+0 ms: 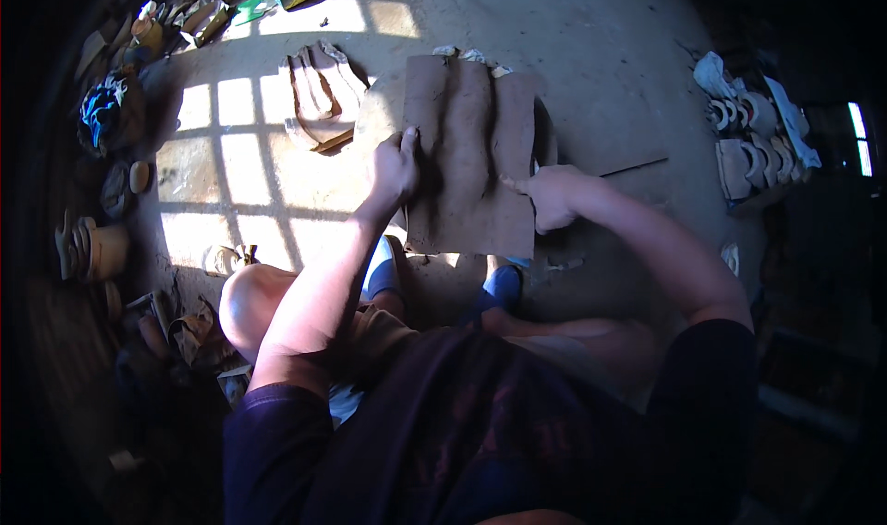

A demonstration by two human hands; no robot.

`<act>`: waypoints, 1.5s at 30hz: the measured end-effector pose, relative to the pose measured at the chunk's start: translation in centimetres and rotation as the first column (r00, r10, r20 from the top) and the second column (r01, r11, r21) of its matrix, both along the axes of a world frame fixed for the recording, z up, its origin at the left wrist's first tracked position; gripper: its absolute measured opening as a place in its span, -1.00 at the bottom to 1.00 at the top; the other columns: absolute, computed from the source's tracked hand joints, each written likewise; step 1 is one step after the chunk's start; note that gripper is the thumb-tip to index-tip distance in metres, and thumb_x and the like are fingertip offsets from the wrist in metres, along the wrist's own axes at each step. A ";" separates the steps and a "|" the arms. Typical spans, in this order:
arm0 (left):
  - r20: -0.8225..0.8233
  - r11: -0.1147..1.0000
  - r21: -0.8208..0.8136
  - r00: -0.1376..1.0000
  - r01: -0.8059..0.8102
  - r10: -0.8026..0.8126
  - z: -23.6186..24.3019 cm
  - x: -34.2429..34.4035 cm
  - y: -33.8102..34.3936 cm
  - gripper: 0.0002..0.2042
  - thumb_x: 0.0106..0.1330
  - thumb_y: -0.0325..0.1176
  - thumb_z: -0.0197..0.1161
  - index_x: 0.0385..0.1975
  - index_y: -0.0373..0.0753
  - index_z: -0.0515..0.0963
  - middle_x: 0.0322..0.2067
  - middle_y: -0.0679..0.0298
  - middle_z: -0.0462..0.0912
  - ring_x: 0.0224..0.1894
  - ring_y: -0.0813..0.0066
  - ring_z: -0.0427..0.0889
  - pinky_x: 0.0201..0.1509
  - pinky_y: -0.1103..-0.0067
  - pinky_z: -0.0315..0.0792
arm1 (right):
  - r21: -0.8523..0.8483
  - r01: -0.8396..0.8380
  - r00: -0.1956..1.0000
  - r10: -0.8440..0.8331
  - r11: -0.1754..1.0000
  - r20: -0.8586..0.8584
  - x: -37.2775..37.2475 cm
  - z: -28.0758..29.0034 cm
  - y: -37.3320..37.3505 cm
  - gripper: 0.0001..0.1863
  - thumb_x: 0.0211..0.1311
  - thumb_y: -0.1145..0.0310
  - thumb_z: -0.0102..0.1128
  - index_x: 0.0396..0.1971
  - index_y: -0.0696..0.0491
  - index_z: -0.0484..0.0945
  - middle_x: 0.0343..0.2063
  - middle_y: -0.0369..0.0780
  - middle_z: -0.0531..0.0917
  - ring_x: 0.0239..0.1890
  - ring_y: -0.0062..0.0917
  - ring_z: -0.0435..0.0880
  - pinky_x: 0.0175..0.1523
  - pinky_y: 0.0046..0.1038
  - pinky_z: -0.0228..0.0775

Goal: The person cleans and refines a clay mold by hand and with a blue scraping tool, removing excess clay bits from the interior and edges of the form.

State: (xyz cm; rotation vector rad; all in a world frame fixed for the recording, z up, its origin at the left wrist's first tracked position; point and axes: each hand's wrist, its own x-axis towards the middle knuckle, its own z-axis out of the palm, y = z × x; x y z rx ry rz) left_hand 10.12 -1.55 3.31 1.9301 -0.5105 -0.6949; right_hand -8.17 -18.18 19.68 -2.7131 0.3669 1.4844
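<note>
A brown, clay-like sheet (467,137) with lengthwise ridges and hollows rests over a rounded support in front of me; what lies beneath is mostly hidden. My left hand (393,165) is closed at its left edge, thumb pointing up along the surface. My right hand (554,197) is curled at the right edge, index finger laid on the sheet. Curved clay forms (323,105) lie just left of the sheet. A thin dark rod (637,165) extends to the right, beyond my right hand.
Stacked curved pieces (753,156) line the right side. Containers (203,22), a bundle with blue cloth (102,114) and wooden-looking pieces (92,248) crowd the left edge. My knees and blue-shod feet (502,285) are below the sheet on the sunlit floor (189,183).
</note>
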 end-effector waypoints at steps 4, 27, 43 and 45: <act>0.014 0.998 0.043 0.999 0.042 -0.042 0.7 -0.8 -0.1 -0.46 0.63 0.02 -0.03 0.01 -0.44 0.65 -0.17 -0.26 0.73 -0.04 -0.23 0.72 0.08 0.17 0.53 | 0.026 0.083 0.996 -0.084 0.996 0.022 -0.6 -0.1 -1.6 0.04 0.02 0.16 0.41 0.59 -0.15 0.20 0.07 0.11 0.70 0.10 -0.06 0.71 0.23 -0.16 0.56; 0.094 0.985 0.108 0.987 -0.138 0.128 -0.3 -5.0 -0.1 -0.43 0.63 0.05 -0.10 -0.10 -0.42 0.64 -0.19 -0.26 0.71 -0.06 -0.28 0.68 0.07 0.06 0.48 | 0.217 0.282 0.719 -0.356 0.935 0.598 -7.2 -4.7 3.3 -0.12 0.25 0.14 0.23 0.54 0.13 0.18 -0.03 0.12 0.71 0.02 0.00 0.73 0.18 -0.14 0.58; -0.066 0.995 0.061 0.994 -0.085 0.089 -1.4 -8.4 0.4 -0.46 0.64 0.04 -0.08 -0.07 -0.46 0.53 -0.11 -0.31 0.65 0.02 -0.30 0.63 0.14 0.08 0.45 | -0.158 0.382 0.131 0.116 0.911 0.985 -0.1 -13.6 4.1 -0.24 0.44 -0.15 0.10 0.55 -0.22 0.24 0.56 -0.03 0.12 0.60 0.11 -0.02 0.52 0.43 -0.28; -0.113 0.995 -0.009 0.989 -0.102 0.100 -2.3 -9.4 0.7 -0.47 0.64 0.02 -0.06 -0.08 -0.47 0.53 -0.11 -0.31 0.65 0.01 -0.29 0.64 0.13 0.09 0.45 | -0.098 0.382 0.074 0.076 0.919 0.994 -0.9 -14.3 4.2 -0.18 0.36 -0.03 0.28 0.56 -0.21 0.21 0.55 -0.03 0.10 0.60 0.15 -0.06 0.51 0.45 -0.26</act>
